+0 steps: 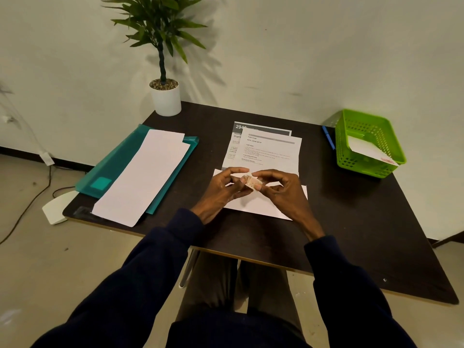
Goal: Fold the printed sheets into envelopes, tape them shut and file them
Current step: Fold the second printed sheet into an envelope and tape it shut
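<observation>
My left hand (221, 189) and right hand (283, 192) meet fingertip to fingertip, both pinching a small, pale, speckled piece of tape (252, 182) between thumb and fingers. I hold it stretched between them, I judge, so it cannot curl onto itself before I lay it down. Directly beneath my fingers lies the folded sheet (258, 204), its white flap waiting to be sealed; it stays flat on the table so the tape can go down squarely. Just beyond my fingers are the printed sheets (271, 149), overlapping, text up, within easy reach for the next fold. Well off to my left, long white sheets (143, 177) rest on a teal folder (113, 167). Far to my right stands the green basket (356, 164) with a finished envelope (369, 149) leaning inside, a blue pen (329, 138) just beside it. All this sits on a dark table (351, 222); a potted plant (166, 101) occupies its far corner against a pale wall, and a cable trails over the floor.
</observation>
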